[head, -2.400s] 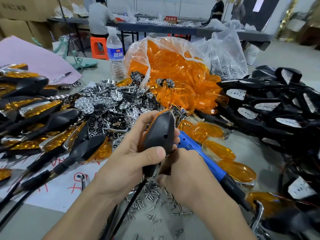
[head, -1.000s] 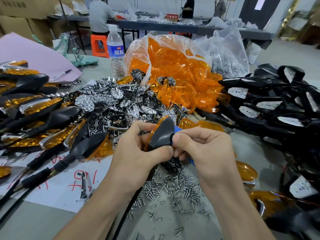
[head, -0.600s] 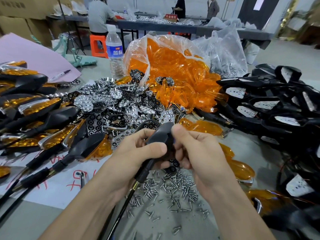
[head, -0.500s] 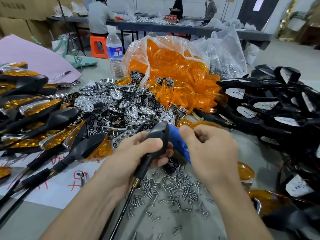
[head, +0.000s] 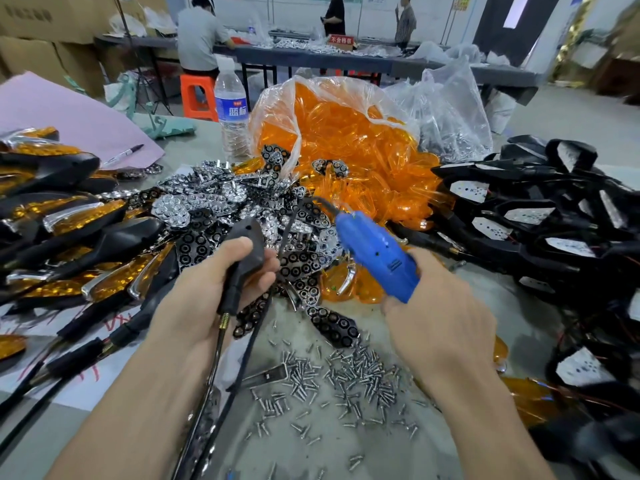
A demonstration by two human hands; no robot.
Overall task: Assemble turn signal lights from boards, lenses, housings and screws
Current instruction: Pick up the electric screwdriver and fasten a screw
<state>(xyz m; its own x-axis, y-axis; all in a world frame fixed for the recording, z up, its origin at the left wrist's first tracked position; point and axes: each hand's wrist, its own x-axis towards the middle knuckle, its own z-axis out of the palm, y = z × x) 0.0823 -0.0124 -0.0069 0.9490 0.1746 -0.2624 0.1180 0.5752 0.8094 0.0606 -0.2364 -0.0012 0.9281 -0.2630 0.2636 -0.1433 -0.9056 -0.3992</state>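
Observation:
My left hand (head: 204, 299) grips a black turn signal light (head: 247, 251) by its housing and stem, back side up, its cable hanging toward me. My right hand (head: 440, 320) holds a blue electric screwdriver (head: 375, 252) lifted above the table, off to the right of the light; its tip is hidden. Loose screws (head: 346, 375) lie scattered on the table below my hands. Chrome and black boards (head: 221, 209) form a heap behind my hands. Orange lenses (head: 349, 140) spill from a clear bag.
Finished lights (head: 69, 237) are stacked on the left, black housings (head: 540, 220) with wires on the right. A water bottle (head: 231, 109) stands behind the boards, beside a pink sheet (head: 62, 112) with a pen. People work at a far table.
My right hand has drawn the blue screwdriver away from the light, up and to the right. My left hand has turned the light and moved it slightly left.

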